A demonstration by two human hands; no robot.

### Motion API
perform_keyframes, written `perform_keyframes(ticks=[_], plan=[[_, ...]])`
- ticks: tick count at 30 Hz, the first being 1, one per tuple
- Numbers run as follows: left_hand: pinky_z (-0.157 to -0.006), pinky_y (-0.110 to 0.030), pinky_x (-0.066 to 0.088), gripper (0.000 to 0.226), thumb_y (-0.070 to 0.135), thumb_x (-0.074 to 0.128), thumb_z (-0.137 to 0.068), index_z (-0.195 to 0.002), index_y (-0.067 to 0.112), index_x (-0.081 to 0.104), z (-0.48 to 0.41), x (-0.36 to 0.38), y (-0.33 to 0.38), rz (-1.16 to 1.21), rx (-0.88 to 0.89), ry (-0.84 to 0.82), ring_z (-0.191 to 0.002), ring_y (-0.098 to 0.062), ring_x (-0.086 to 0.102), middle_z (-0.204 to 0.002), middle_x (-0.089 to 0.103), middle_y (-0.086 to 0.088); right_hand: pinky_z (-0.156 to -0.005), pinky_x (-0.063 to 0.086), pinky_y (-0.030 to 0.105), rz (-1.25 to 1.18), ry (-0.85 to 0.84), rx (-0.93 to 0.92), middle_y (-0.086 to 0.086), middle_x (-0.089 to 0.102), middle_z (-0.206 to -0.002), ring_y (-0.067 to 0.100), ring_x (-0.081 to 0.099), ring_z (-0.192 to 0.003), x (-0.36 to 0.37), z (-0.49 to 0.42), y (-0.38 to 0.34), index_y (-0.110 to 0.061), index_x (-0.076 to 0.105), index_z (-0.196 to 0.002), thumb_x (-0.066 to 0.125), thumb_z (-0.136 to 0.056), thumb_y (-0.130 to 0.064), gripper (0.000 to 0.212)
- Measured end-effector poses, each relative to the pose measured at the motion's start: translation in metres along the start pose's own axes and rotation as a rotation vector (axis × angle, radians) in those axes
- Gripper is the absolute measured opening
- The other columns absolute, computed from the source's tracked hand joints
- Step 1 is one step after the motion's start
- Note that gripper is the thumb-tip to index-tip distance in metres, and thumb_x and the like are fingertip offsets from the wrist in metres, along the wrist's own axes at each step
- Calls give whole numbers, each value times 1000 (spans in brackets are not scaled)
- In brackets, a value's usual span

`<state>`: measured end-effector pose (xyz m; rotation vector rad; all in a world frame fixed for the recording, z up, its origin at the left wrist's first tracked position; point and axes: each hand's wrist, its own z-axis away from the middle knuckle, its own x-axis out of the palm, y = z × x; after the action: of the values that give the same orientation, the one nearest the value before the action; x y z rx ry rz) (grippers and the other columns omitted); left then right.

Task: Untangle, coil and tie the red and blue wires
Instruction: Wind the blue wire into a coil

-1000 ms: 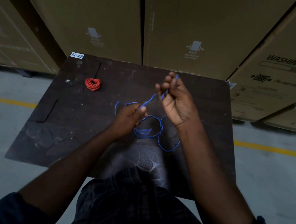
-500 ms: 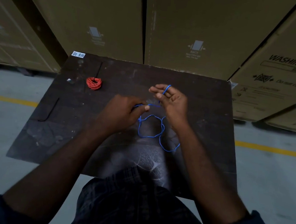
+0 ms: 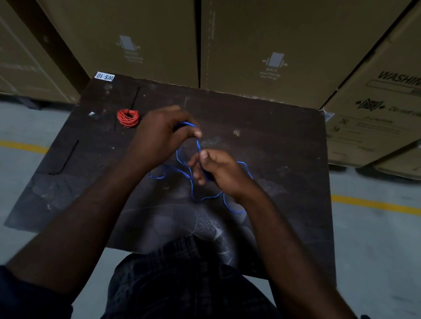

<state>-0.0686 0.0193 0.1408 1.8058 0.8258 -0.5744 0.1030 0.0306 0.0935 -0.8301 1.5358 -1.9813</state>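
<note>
Two hands work the blue wire [image 3: 198,146]: left hand [image 3: 163,136] curled round gathered loops, right hand [image 3: 222,173] pinching the strand, evidently feeding a coil. Slack trails on the table [image 3: 283,146] beneath. Red wire [image 3: 128,118] lies coiled, far left
</note>
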Motion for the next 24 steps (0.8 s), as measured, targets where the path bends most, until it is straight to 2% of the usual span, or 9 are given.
perform_keyframes(ticks=[5, 8, 10, 11, 13, 15, 17, 20, 24], plan=[[-73, -36, 47, 16, 31, 56, -88, -82, 19, 66, 9, 18, -14, 189, -129, -12, -76, -11, 61, -79, 66, -1, -48, 21, 21, -385, -125, 104, -9, 42, -53, 1, 28, -41, -1, 7, -11, -8, 50, -85, 29, -103, -16, 28], [-66, -34, 44, 31, 38, 45, -93, -80, 15, 61, 24, 40, -15, 339, -260, -35, -69, -5, 50, -72, 59, -4, -46, 26, 18, -572, -185, 36, -10, 38, -55, -1, 28, -41, -1, 4, -20, -11, 45, -85, 25, -103, -17, 28], [-67, -28, 44, 28, 32, 42, -96, -83, 16, 61, 35, 53, -11, 422, -312, -46, -69, -1, 50, -75, 60, 2, -45, 30, 17, -671, -188, -20, -9, 37, -56, -1, 29, -42, 1, 2, -27, -12, 45, -85, 24, -103, -17, 27], [-69, -24, 45, 28, 29, 40, -97, -86, 15, 61, 39, 58, -10, 429, -322, -44, -70, 0, 53, -77, 62, 2, -45, 31, 17, -714, -139, -38, -9, 37, -55, 0, 30, -41, 2, 0, -29, -11, 45, -84, 25, -103, -16, 28], [-68, -22, 45, 31, 29, 39, -99, -86, 10, 60, 44, 64, -7, 373, -323, -60, -69, -2, 57, -76, 64, -3, -44, 32, 18, -739, 82, -75, -7, 39, -54, 2, 31, -41, 3, -5, -31, -10, 46, -85, 27, -103, -15, 28], [-62, -20, 39, 24, 24, 41, -100, -81, 21, 55, 48, 67, -7, 274, -294, -132, -65, 7, 54, -67, 58, 7, -45, 36, 21, -770, 324, -107, -6, 45, -54, 5, 36, -42, 1, -13, -32, -10, 47, -84, 29, -103, -15, 27], [-60, -21, 36, 22, 29, 40, -99, -83, 31, 55, 55, 71, -5, 182, -262, -257, -62, 13, 52, -61, 52, 14, -46, 39, 22, -815, 537, -161, -5, 51, -53, 7, 43, -42, -8, -21, -34, -11, 48, -81, 31, -104, -15, 28], [-62, -16, 36, 25, 32, 40, -98, -90, 27, 63, 66, 70, 0, 149, -190, -352, -63, 5, 54, -63, 55, 11, -51, 46, 22, -570, 776, -269, -4, 62, -57, 7, 57, -47, -24, -30, -32, -11, 49, -82, 30, -104, -14, 30], [-62, -18, 34, 31, 36, 43, -95, -90, 18, 67, 63, 62, 3, 31, 11, -361, -71, -11, 58, -74, 66, -1, -66, 56, 27, -198, 878, -334, 8, 65, -76, 15, 71, -65, -34, -29, -8, -13, 48, -85, 30, -104, -15, 26]])
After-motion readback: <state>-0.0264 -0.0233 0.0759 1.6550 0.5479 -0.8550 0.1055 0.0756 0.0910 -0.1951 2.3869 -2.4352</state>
